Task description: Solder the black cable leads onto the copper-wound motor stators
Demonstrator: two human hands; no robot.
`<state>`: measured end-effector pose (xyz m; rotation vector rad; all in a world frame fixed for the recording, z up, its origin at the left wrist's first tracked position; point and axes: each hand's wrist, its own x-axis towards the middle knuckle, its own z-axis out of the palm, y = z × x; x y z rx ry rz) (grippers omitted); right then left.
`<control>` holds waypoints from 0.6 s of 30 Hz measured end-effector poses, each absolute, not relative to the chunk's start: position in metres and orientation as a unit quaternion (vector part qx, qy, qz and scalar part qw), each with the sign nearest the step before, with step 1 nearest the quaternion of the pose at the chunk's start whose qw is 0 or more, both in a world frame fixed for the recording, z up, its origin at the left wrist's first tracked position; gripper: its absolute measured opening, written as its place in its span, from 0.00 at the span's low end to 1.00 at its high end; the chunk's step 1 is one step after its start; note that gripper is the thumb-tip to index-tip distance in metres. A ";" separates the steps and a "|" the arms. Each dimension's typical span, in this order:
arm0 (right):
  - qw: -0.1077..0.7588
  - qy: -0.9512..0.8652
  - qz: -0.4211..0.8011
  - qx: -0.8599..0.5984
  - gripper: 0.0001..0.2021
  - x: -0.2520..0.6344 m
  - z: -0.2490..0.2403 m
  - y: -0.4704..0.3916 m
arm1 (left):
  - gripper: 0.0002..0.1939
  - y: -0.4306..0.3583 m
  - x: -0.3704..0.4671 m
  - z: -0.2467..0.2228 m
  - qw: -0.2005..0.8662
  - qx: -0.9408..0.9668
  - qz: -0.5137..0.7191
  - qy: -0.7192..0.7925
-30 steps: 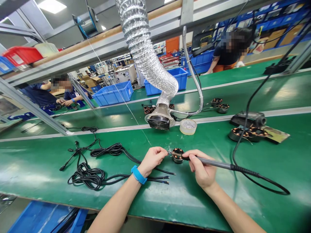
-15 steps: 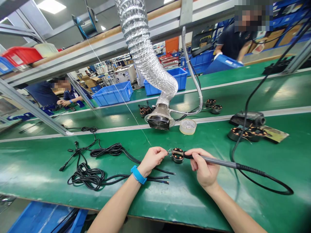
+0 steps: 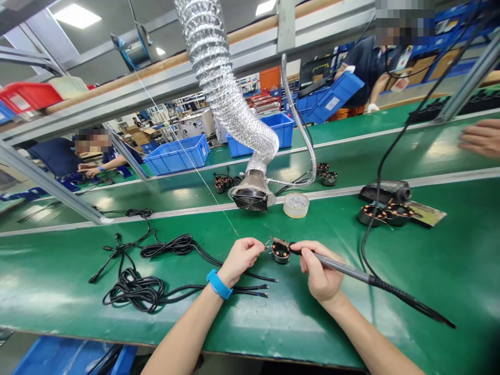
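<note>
My left hand (image 3: 245, 255), with a blue band at the wrist, pinches the thin solder wire (image 3: 213, 197) that runs down from a spool overhead. Its fingertips are just left of a small round motor stator (image 3: 281, 255) with copper windings, where fine wire ends stick out. My right hand (image 3: 322, 271) grips a soldering iron (image 3: 344, 268) like a pen. The iron's metal tip lies over the stator's top; whether it touches a wire is too small to tell. Black cables (image 3: 177, 245) with stripped ends lie on the green bench, partly behind my left hand.
A fume extractor hood (image 3: 250, 195) hangs behind the stator, beside a round tub (image 3: 296, 204). More stators (image 3: 373, 214) sit at right near the iron stand (image 3: 390, 191). The iron's cord (image 3: 369, 234) crosses there. Another person's hand (image 3: 482, 138) shows at the right edge.
The soldering iron has shifted slightly, with its tip now angled up-left across the stator. Another person's hand has appeared at right, and a co-worker has tilted a blue bin. The view has shifted slightly.
</note>
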<state>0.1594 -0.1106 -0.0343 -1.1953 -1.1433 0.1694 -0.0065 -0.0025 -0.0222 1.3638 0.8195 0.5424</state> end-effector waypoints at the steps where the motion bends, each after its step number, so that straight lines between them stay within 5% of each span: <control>1: 0.667 -0.515 0.055 -0.535 0.12 0.159 -0.033 -0.111 | 0.14 -0.002 -0.006 -0.022 0.663 0.608 0.242 0.363; 7: 0.631 -0.575 -0.063 -0.517 0.09 0.156 -0.021 -0.114 | 0.12 -0.006 -0.006 -0.020 0.596 0.659 0.253 0.383; 12: 0.623 -0.578 -0.106 -0.516 0.09 0.157 -0.021 -0.115 | 0.07 0.002 -0.024 0.005 0.375 0.757 0.413 0.340; 15: 0.625 -0.583 -0.127 -0.504 0.11 0.158 -0.023 -0.113 | 0.09 0.038 -0.050 0.021 0.305 0.692 0.512 0.407; 18: 0.621 -0.589 -0.126 -0.502 0.14 0.158 -0.024 -0.111 | 0.16 0.100 -0.078 0.028 0.266 0.650 0.480 0.525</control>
